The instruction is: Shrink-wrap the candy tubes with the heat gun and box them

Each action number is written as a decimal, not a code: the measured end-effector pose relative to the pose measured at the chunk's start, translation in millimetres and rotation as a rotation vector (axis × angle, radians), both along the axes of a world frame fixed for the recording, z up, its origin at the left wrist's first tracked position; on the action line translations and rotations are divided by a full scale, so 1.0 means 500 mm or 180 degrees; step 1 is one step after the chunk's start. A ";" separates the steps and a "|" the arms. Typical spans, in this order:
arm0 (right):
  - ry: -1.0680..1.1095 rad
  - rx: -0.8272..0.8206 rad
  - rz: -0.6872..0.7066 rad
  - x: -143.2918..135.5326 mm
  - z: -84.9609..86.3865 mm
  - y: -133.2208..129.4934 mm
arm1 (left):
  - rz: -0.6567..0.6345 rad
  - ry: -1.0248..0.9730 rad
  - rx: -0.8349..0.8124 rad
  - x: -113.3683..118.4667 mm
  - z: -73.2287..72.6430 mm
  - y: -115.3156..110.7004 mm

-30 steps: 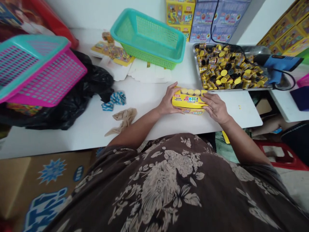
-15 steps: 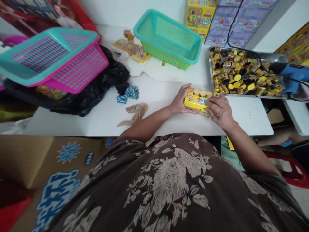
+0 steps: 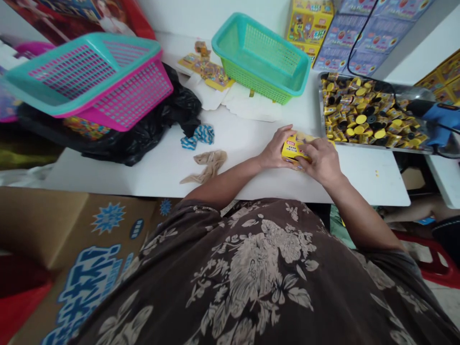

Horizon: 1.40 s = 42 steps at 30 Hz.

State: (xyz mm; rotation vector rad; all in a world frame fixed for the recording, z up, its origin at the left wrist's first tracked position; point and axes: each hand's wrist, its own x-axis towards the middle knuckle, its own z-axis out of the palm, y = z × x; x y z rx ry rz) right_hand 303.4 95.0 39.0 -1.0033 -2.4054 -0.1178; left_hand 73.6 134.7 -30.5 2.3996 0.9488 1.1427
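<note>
A small yellow printed cardboard box (image 3: 293, 147) stands on the white table in front of me, with yellow round lids showing along its top. My left hand (image 3: 276, 149) grips its left end, thumb and fingers closed around it. Bent over the box's front and top is my right hand (image 3: 322, 162), its fingers pressed against the carton and covering much of the print. A dark gap shows along the lower front edge, under the right fingers. The right end of the box is mostly hidden behind that hand.
A metal tray (image 3: 322, 112) of small yellow-lidded cups stands at the right, with a blue tool (image 3: 440, 122) across its end. Behind are a green basket (image 3: 262, 88) and stacked cartons (image 3: 311, 26). Nested baskets (image 3: 125, 103), a black bag (image 3: 143, 143) and tan cloth (image 3: 210, 165) lie left.
My right hand has slid left across the front of the box, hiding more of its print. A dark gap now shows at the lower front edge. The whole view has shifted slightly.
</note>
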 end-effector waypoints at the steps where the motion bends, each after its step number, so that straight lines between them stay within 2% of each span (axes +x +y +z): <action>1: -0.0008 -0.0039 0.0011 -0.002 0.000 0.003 | 0.0000 -0.0023 0.0001 0.000 0.000 0.001; 7: 0.0148 -0.0210 0.0157 -0.035 -0.012 0.018 | 0.0132 0.0035 0.0053 -0.009 -0.003 -0.008; 9: 0.0160 -0.0311 0.0193 -0.031 -0.012 0.014 | 0.0153 0.0135 0.0148 -0.012 -0.004 -0.017; 11: 0.0143 -0.0366 0.0264 -0.007 -0.009 0.006 | 0.0047 0.0173 0.0274 -0.013 -0.006 -0.023; 15: 0.0279 -0.0226 0.0183 0.081 -0.010 -0.014 | -0.0135 0.0196 0.0484 -0.015 -0.016 -0.026; 19: 0.0629 -0.0175 0.0062 0.129 -0.056 -0.029 | -0.0078 0.0293 0.0576 -0.015 -0.024 -0.035; 23: 0.0798 -0.0077 -0.0126 0.115 -0.117 -0.042 | -0.0026 0.0347 0.0665 -0.004 -0.032 -0.064; 26: 0.0843 -0.0058 -0.0211 0.101 -0.143 -0.046 | 0.0023 0.0310 0.0735 0.017 -0.040 -0.085; 30: 0.0828 -0.0220 -0.0383 0.082 -0.150 -0.047 | 0.0297 0.0263 0.0649 0.052 -0.045 -0.095; 33: 0.0880 -0.0268 -0.0325 0.065 -0.143 -0.055 | 0.0267 0.0323 0.0590 0.068 -0.040 -0.091; 36: 0.0975 -0.0189 -0.0262 0.068 -0.128 -0.070 | 0.0263 0.0259 0.1170 0.072 -0.026 -0.085; 39: 0.1257 0.0025 -0.0728 0.139 -0.109 -0.075 | 0.0453 0.0189 0.2274 0.071 0.001 -0.083; 42: 0.1621 0.0400 -0.1700 0.310 -0.089 -0.064 | 0.0546 0.0280 0.2808 0.071 0.032 -0.089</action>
